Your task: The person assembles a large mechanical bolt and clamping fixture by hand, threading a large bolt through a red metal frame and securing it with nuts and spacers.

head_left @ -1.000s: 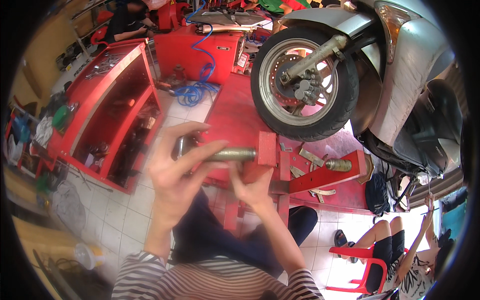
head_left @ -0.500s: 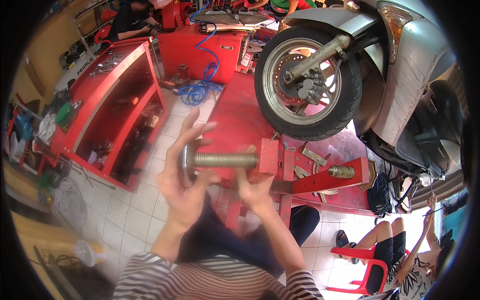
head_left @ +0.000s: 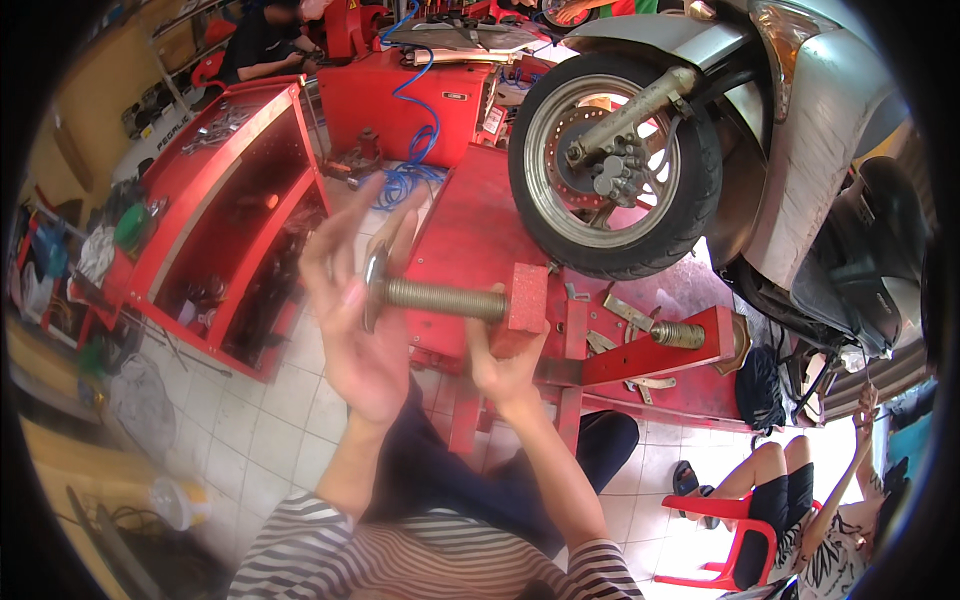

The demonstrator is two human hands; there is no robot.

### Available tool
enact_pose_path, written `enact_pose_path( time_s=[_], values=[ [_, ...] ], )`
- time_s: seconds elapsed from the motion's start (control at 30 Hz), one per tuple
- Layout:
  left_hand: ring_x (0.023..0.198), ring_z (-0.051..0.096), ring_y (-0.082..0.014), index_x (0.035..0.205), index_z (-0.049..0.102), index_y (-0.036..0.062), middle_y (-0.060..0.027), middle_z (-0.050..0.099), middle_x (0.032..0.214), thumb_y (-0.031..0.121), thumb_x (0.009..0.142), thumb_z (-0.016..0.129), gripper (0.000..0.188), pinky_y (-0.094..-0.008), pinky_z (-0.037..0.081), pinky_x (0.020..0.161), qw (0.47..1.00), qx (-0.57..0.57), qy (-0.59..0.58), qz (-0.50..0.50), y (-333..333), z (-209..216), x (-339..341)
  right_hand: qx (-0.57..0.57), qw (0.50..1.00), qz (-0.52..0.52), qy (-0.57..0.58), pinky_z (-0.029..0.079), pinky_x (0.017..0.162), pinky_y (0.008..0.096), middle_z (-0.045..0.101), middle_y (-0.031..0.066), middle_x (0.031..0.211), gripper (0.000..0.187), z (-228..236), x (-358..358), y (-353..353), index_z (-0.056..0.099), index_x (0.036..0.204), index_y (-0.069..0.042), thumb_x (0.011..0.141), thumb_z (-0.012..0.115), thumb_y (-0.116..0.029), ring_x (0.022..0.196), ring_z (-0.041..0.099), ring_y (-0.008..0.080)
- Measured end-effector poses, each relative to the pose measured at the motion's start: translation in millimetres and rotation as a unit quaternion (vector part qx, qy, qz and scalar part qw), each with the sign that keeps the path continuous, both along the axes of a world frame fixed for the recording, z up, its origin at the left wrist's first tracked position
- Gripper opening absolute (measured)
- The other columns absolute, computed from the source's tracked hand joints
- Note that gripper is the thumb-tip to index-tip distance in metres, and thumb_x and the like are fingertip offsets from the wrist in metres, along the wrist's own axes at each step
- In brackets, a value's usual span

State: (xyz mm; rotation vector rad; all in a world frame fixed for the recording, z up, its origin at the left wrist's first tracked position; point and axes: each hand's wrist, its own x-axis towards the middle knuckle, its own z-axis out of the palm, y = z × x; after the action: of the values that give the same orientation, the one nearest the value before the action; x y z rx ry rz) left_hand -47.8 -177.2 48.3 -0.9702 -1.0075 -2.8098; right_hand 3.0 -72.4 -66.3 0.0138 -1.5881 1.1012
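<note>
In front of me a thick threaded screw [head_left: 445, 298] lies nearly level. On its left end is a round metal disc [head_left: 374, 286], and its right end enters a red metal block [head_left: 527, 300]. My left hand [head_left: 355, 330] is at the disc, palm and fingers stretched out and a little blurred, fingertips pointing up. My right hand [head_left: 508, 378] grips the red block from below; its fingers are partly hidden behind the screw and block. Right of the block, a red metal arm [head_left: 630, 362] carries a second screw [head_left: 678, 335] with a pointed tip.
A scooter's front wheel [head_left: 615, 165] stands on a red platform [head_left: 470, 215], with loose metal tools [head_left: 628, 312] beneath. At left is a red tool cart [head_left: 245, 235]; behind lies a coiled blue hose [head_left: 405, 185]. A person sits on a red chair [head_left: 710, 508] at lower right.
My left hand's fingers have gone from curved round the disc to stretched upward beside it. The disc, screw and block have shifted slightly left and up. My right hand keeps its hold.
</note>
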Motion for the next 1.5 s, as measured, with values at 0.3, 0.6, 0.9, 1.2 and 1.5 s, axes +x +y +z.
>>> enact_pose_path(
  time_s=[0.3, 0.6, 0.9, 1.2, 1.5],
  values=[
    [0.073, 0.055, -0.0142, 0.114, 0.045, 0.0044, -0.0169, 0.064, 0.107, 0.062, 0.101, 0.007, 0.070, -0.0244, 0.043, 0.061, 0.933, -0.287, 0.137, 0.166, -19, -12, -1, -0.021, 0.998, 0.033, -0.050, 0.045, 0.072, 0.0293, 0.058, 0.0089, 0.091, 0.031, -1, 8, 0, 0.053, 0.107, 0.002, 0.079, 0.062, 0.011, 0.080, 0.057, 0.0171],
    [0.084, 0.054, -0.0138, 0.121, 0.044, -0.0002, -0.0178, 0.059, 0.120, 0.059, 0.102, 0.018, 0.068, -0.0273, 0.045, 0.073, 0.924, -0.307, 0.184, 0.130, -29, -9, -6, -0.033, 0.997, 0.014, -0.064, 0.042, 0.057, 0.0284, 0.054, 0.0078, 0.073, 0.020, 7, 8, -1, 0.055, 0.091, 0.002, 0.073, 0.063, 0.003, 0.061, 0.053, 0.0178],
    [0.127, 0.052, -0.0400, 0.128, 0.044, 0.0044, -0.0322, 0.037, 0.146, 0.024, 0.098, 0.059, 0.039, -0.0489, 0.043, 0.105, 0.963, -0.135, 0.218, -0.078, -44, -17, -31, -0.017, 0.995, 0.042, -0.087, 0.039, 0.059, 0.0241, 0.056, 0.0028, 0.077, 0.008, 17, 18, -5, 0.060, 0.087, 0.006, 0.081, 0.062, 0.010, 0.069, 0.051, 0.0083],
    [0.128, 0.049, -0.0451, 0.119, 0.051, -0.0024, -0.0321, 0.042, 0.142, 0.040, 0.064, 0.091, 0.080, -0.0508, 0.042, 0.109, 0.962, -0.168, 0.154, -0.150, -54, -28, -57, -0.032, 0.989, 0.069, -0.127, 0.047, 0.063, 0.0265, 0.061, 0.0043, 0.079, 0.026, 43, 26, -11, 0.059, 0.095, 0.002, 0.075, 0.076, -0.001, 0.071, 0.060, 0.0125],
    [0.128, 0.044, -0.0537, 0.120, 0.058, 0.0047, -0.0352, 0.041, 0.142, -0.010, 0.071, 0.076, 0.054, -0.0532, 0.054, 0.096, 0.945, -0.020, 0.200, -0.258, -47, -54, -70, -0.048, 0.995, 0.053, -0.067, 0.049, 0.062, 0.0249, 0.067, 0.0053, 0.073, 0.024, 90, 34, -34, 0.070, 0.083, 0.000, 0.072, 0.087, -0.013, 0.066, 0.064, 0.0121]
  ],
)
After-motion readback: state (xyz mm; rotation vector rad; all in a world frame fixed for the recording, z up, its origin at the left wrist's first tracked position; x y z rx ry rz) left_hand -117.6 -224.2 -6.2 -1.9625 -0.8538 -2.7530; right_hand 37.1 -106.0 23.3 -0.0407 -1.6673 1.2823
